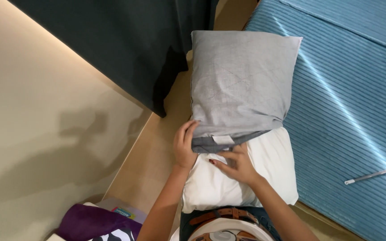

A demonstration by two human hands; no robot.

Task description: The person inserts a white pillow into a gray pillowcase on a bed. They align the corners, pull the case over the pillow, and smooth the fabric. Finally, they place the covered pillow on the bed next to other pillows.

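A white pillow (271, 156) is partly covered by a grey pillowcase (240, 85), held upright against my body. My left hand (184, 145) grips the left lower edge of the grey pillowcase, where a darker grey hem with a small white label (223, 139) shows. My right hand (235, 164) rests flat on the white pillow just under that hem, fingers spread toward the case's opening. The pillow's bare white lower part reaches down to my belt.
A bed with a blue striped cover (349, 102) lies to the right, with a thin white rod (374, 174) on it. A dark curtain (126, 44) hangs at upper left beside a beige wall (41, 129). Purple and patterned fabric (97, 223) lies at lower left.
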